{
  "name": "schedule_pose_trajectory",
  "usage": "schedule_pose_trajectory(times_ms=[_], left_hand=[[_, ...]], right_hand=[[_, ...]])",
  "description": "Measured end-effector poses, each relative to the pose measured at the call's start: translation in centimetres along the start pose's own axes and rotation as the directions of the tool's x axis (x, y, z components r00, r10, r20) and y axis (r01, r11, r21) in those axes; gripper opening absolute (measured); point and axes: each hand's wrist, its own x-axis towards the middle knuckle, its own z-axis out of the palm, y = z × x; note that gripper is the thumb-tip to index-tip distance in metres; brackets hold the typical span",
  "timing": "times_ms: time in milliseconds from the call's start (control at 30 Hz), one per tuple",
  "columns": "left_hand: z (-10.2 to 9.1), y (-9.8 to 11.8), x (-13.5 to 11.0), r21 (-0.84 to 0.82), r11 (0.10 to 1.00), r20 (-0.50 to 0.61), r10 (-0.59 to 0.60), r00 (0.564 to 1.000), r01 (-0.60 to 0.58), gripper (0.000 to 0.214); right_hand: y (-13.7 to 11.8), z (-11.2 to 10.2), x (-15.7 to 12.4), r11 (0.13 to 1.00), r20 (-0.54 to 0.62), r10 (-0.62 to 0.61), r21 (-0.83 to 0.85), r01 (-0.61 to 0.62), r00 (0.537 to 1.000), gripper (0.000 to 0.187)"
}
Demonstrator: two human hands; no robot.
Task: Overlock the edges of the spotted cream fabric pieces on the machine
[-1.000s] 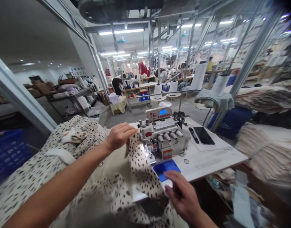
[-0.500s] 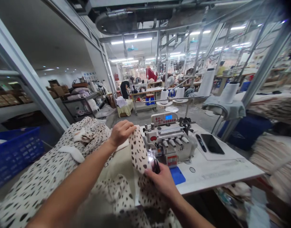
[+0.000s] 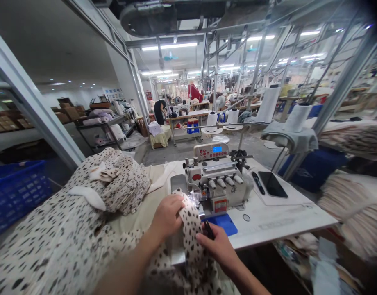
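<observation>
A strip of cream fabric with dark spots (image 3: 191,223) hangs in front of the overlock sewing machine (image 3: 217,178), its upper end close to the lit needle area. My left hand (image 3: 167,215) is closed on the upper left edge of this fabric, fingers bent over it. At the strip's right edge, my right hand (image 3: 217,241) is closed around black thread snips (image 3: 209,230), whose points face up; its thumb lies against the fabric. The lower part of the cloth drops below the table edge beside a grey machine plate (image 3: 178,256).
A large heap of the same spotted fabric (image 3: 114,176) lies at left, beside a blue basket (image 3: 19,188). On the table (image 3: 274,217) are a phone (image 3: 272,184) and a black pen-like item (image 3: 257,183). White thread cones (image 3: 211,121) stand behind. A person (image 3: 159,111) bends over farther back.
My left hand has come down and slightly right, lowering the fabric's upper end toward the machine's needle area. My right hand has shifted slightly down and right, still holding the snips.
</observation>
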Motion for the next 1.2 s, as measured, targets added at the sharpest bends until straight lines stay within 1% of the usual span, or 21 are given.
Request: schedule_pose_trajectory(times_ms=[67, 167, 200, 233, 300, 367, 400, 467, 567, 667, 733, 800, 900, 1000, 1200], left_hand=[[-0.7, 0.7, -0.9, -0.088, 0.996, 0.039, 0.029, 0.999, -0.026, 0.028], [-1.6, 1.2, -1.6, -0.249, 0.963, 0.100, 0.131, 0.986, -0.102, 0.039], [-1.7, 1.3, -1.6, -0.277, 0.955, 0.103, 0.140, 0.985, -0.107, 0.042], [-1.7, 1.4, -1.6, -0.282, 0.955, 0.092, 0.121, 0.988, -0.091, 0.043], [-1.4, 1.8, -1.5, -0.234, 0.972, 0.034, 0.047, 0.998, -0.038, 0.038], [-0.7, 2.2, -1.5, -0.173, 0.985, -0.017, 0.020, 1.000, -0.022, 0.031], [-0.4, 2.5, -1.4, -0.159, 0.986, -0.025, 0.035, 0.999, -0.039, 0.028], [0.1, 3.0, -1.4, -0.168, 0.981, 0.004, 0.097, 0.995, -0.095, 0.028], [0.5, 3.6, -1.2, -0.165, 0.976, 0.063, 0.154, 0.986, -0.142, 0.034], [0.6, 3.9, -1.0, -0.083, 0.990, 0.082, 0.124, 0.989, -0.118, 0.038], [0.7, 4.1, -1.0, -0.039, 0.994, 0.100, 0.107, 0.989, -0.104, 0.038], [0.7, 4.2, -1.1, -0.031, 0.992, 0.121, 0.123, 0.985, -0.120, 0.034], [0.8, 4.1, -1.1, -0.050, 0.991, 0.104, 0.132, 0.986, -0.128, 0.035], [1.0, 4.1, -1.0, -0.024, 0.997, 0.061, 0.080, 0.995, -0.079, 0.039], [1.6, 4.7, -1.0, 0.061, 0.997, 0.072, 0.036, 0.997, -0.040, 0.039]], right_hand=[[-0.1, 0.3, 1.0, 0.996, 0.053, -0.062, -0.062, 0.065, 0.997, 0.039], [0.5, 0.5, 2.0, 0.985, 0.048, -0.116, -0.125, 0.121, 0.992, 0.034], [0.8, 0.5, 2.2, 0.982, 0.049, -0.126, -0.137, 0.131, 0.991, 0.032], [1.1, 0.4, 2.3, 0.979, 0.057, -0.136, -0.145, 0.143, 0.989, 0.030], [1.5, 0.2, 2.3, 0.970, 0.092, -0.169, -0.163, 0.182, 0.981, 0.027], [1.6, 0.0, 2.2, 0.953, 0.131, -0.217, -0.187, 0.239, 0.967, 0.027], [1.6, -0.1, 2.1, 0.944, 0.140, -0.238, -0.199, 0.263, 0.961, 0.028], [1.5, -0.2, 2.0, 0.938, 0.123, -0.262, -0.202, 0.283, 0.957, 0.030], [1.8, -0.3, 2.1, 0.954, 0.062, -0.252, -0.153, 0.259, 0.966, 0.030], [2.4, -0.4, 2.2, 0.973, 0.010, -0.219, -0.075, 0.219, 0.976, 0.033], [2.7, -0.5, 2.2, 0.978, 0.006, -0.206, -0.036, 0.206, 0.978, 0.033], [2.9, -0.6, 2.2, 0.978, 0.030, -0.207, -0.022, 0.207, 0.978, 0.033], [2.7, -0.6, 2.1, 0.981, 0.038, -0.194, -0.019, 0.195, 0.980, 0.034], [2.5, -0.5, 2.1, 0.984, 0.003, -0.175, -0.023, 0.175, 0.985, 0.036], [2.6, -0.6, 2.0, 0.985, -0.053, -0.171, -0.003, 0.171, 0.984, 0.039]])
